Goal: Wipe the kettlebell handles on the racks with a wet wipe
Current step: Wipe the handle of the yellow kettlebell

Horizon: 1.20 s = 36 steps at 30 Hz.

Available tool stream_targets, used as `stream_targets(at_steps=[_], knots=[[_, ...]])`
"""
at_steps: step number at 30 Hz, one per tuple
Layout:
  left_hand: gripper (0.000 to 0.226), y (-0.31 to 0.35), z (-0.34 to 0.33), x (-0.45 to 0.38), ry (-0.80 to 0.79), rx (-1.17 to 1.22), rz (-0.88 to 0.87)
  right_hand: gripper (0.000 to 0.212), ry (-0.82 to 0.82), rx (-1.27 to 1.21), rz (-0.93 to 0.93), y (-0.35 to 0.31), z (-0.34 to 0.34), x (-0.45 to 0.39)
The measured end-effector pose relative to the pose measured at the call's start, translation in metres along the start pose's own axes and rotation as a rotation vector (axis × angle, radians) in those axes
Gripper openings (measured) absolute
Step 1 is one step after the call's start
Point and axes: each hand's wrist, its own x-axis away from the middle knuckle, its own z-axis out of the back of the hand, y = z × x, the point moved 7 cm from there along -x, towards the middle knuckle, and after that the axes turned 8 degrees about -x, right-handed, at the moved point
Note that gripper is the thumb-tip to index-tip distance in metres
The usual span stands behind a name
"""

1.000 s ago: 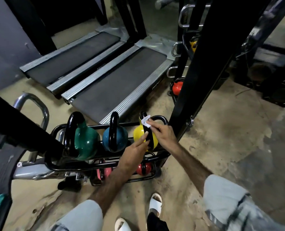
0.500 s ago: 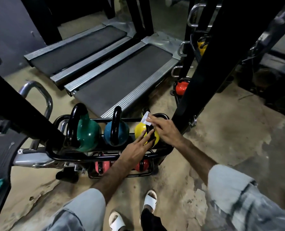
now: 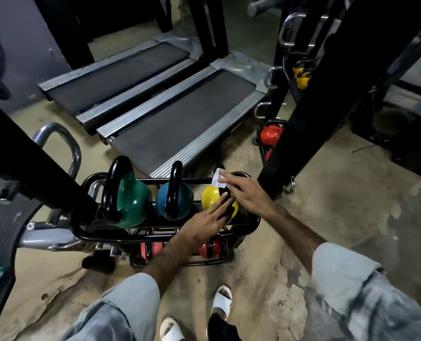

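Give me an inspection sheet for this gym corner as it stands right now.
Surface: worn, stained concrete floor.
Job's things: black rack holds green kettlebell, blue kettlebell and yellow kettlebell on top; red kettlebell on the lower tier. White wipe is at the yellow one's handle.
Clutter: nothing seen.
Grips: right hand pinches the wipe; left hand rests fingers on the yellow kettlebell, holding nothing.
Cables: thin dark wires on the floor at right.
Surroundings: two treadmills, a black post, a second rack behind.
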Motion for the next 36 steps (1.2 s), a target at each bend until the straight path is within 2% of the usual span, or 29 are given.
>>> stream_targets(at_steps=[4, 9, 13, 15, 17, 21, 24, 27, 30, 33, 36], knots=[[0.043, -0.006, 0.002, 0.000, 0.006, 0.129, 0.036, 0.033, -0.050, 0.009, -0.003, 0.002, -0.002, -0.015], [0.069, -0.012, -0.010, 0.006, -0.047, 0.375, 0.140, 0.029, 0.013, -0.029, -0.050, 0.008, -0.001, -0.034], [0.081, -0.018, -0.022, 0.019, -0.020, 0.434, 0.377, 0.030, 0.048, 0.018, 0.023, 0.002, 0.000, -0.012], [0.070, -0.023, -0.035, 0.022, -0.092, 0.495, 0.486, 0.031, 0.049, 0.029, 0.068, 0.000, -0.001, -0.005], [0.066, -0.026, -0.046, 0.015, -0.152, 0.570, 0.503, 0.032, 0.051, 0.027, 0.079, 0.000, 0.000, -0.010], [0.073, -0.025, -0.057, 0.004, -0.267, 0.599, 0.473, 0.032, 0.069, -0.036, -0.008, 0.010, 0.001, -0.029], [0.078, -0.020, -0.065, 0.012, -0.326, 0.628, 0.411, 0.033, 0.080, -0.009, 0.023, 0.005, -0.001, -0.022], [0.058, -0.017, -0.067, 0.017, -0.283, 0.714, 0.452, 0.035, 0.077, 0.012, 0.083, 0.000, -0.003, -0.006], [0.047, -0.018, -0.057, 0.012, -0.144, 0.806, 0.578, 0.035, 0.085, 0.012, 0.098, 0.001, -0.003, -0.010], [0.065, -0.020, -0.051, 0.014, 0.000, 0.866, 0.735, 0.035, 0.096, -0.009, 0.054, 0.003, -0.001, -0.024], [0.096, -0.017, -0.046, 0.014, 0.051, 0.758, 0.660, 0.035, 0.099, 0.010, 0.069, 0.002, 0.000, -0.023]])
